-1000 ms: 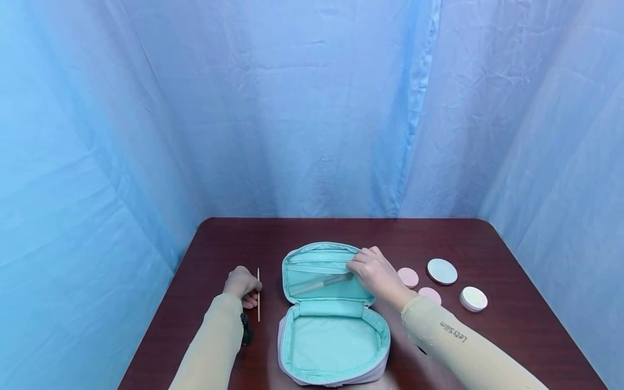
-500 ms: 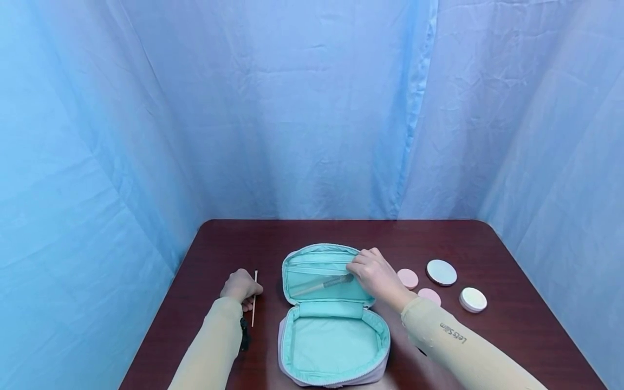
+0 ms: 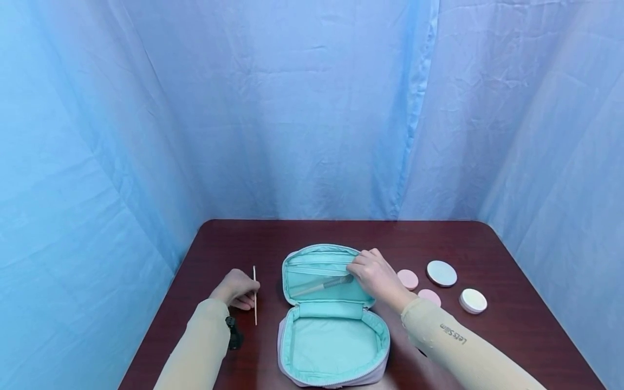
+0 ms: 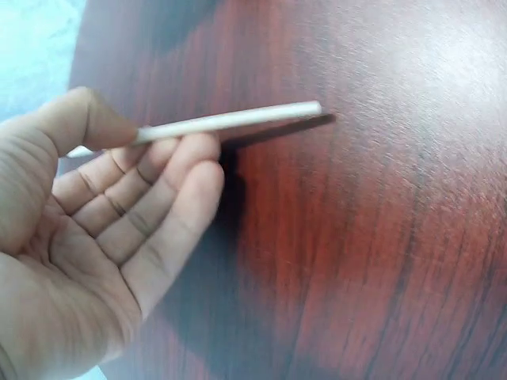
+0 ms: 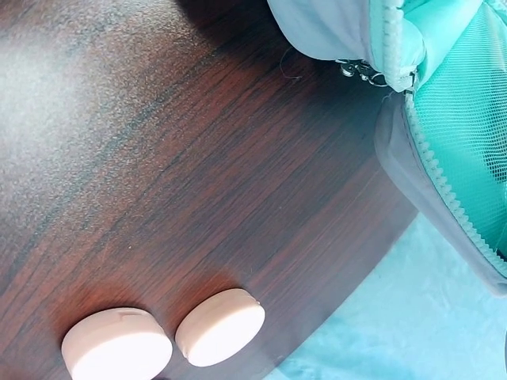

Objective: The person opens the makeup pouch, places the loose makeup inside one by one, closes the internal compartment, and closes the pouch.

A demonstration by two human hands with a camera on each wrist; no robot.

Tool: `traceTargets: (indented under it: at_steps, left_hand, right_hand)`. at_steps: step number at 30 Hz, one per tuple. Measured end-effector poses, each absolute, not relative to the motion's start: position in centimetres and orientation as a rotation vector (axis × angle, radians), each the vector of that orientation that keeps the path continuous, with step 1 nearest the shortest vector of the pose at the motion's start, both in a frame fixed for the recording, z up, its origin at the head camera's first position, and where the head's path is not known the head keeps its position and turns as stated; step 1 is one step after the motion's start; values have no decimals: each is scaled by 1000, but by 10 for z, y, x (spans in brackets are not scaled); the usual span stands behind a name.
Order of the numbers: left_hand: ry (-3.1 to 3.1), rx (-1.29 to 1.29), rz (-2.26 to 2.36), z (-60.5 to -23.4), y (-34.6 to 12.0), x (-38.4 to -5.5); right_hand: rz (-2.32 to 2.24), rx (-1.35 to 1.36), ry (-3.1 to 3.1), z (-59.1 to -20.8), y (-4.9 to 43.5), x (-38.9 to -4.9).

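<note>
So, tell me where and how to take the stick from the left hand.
I'd pinch the stick on its longer free end, the lower one in the head view, coming from the bag's side. It is thin and straight, so a light pinch across it should do, and the left hand holds it from the opposite side.

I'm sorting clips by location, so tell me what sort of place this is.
Probably a curtained-off recording booth: blue cloth hangs behind and on both sides of a dark red wood-grained table, where an open pouch lies.
</note>
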State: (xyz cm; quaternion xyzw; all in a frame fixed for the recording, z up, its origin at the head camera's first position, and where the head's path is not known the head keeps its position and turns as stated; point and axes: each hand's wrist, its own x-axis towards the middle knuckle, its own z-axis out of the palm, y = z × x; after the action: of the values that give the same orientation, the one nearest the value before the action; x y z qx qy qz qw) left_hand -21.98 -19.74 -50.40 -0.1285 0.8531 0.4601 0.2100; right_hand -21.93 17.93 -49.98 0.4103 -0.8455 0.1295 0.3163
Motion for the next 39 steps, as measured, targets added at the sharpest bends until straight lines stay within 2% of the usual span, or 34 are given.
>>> traceTargets:
  at_steps: [14, 28, 39]
  left_hand:
    - [2092, -220, 1748, -470, -194, -245]
    - [1896, -219, 2130, -449, -142, -258]
    - [1838, -215, 2202, -456, -108, -258]
  right_hand:
    - [353, 1086, -2234, -503, 180, -221]
    - [337, 1086, -2231, -500, 180, -219]
    - [342, 1086, -2228, -499, 179, -219]
